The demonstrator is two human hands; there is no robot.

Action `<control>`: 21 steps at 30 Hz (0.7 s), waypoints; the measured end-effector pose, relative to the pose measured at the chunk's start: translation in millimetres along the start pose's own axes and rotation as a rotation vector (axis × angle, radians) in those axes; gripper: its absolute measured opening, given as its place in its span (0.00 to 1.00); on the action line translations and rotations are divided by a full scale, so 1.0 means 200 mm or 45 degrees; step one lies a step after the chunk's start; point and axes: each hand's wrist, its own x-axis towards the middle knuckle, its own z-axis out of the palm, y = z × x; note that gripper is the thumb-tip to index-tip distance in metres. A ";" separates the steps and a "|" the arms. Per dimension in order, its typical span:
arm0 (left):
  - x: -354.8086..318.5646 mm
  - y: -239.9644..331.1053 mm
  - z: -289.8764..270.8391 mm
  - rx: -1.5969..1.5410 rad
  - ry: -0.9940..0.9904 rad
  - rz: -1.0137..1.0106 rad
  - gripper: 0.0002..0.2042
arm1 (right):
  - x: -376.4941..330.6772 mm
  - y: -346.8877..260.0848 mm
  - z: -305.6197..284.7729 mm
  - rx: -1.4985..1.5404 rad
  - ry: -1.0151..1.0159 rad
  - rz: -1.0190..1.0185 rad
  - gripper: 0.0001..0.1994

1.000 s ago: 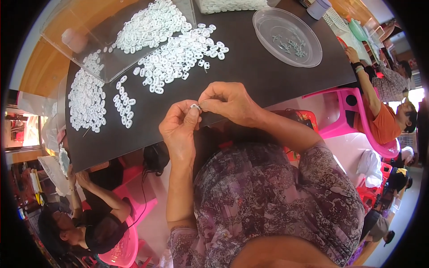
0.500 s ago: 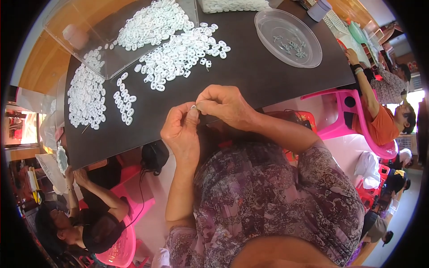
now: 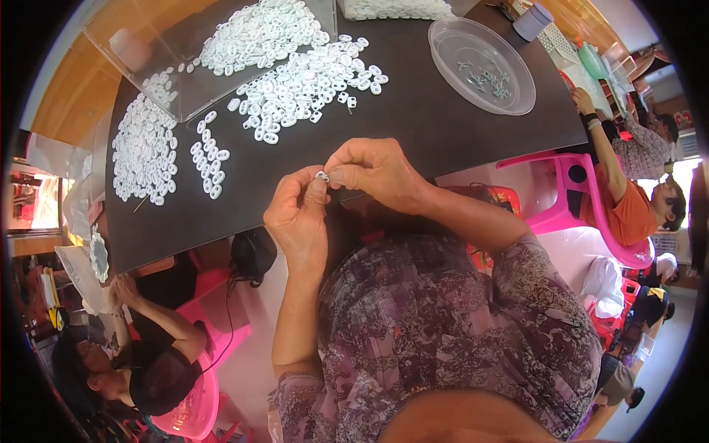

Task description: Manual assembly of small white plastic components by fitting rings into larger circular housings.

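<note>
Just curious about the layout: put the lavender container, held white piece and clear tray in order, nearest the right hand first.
1. White piece: left of the right hand, at its fingertips.
2. Clear tray: ahead and rightward.
3. Lavender container: beyond the tray, further right.

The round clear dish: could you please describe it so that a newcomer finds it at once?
On the dark table, look beyond the right hand, toward the far right part. There lies a shallow see-through dish. Unlike the white heaps to its left, it holds a loose scatter of small grey pieces.
</note>
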 end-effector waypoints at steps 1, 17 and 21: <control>0.00 0.00 0.00 0.026 -0.004 0.027 0.05 | 0.00 0.00 0.00 0.003 0.001 0.033 0.06; -0.02 0.01 -0.03 0.004 -0.016 -0.047 0.04 | 0.00 0.03 0.03 -0.090 -0.009 -0.120 0.08; -0.02 0.00 -0.04 -0.048 0.024 -0.072 0.05 | 0.00 0.01 0.04 -0.072 -0.018 -0.097 0.08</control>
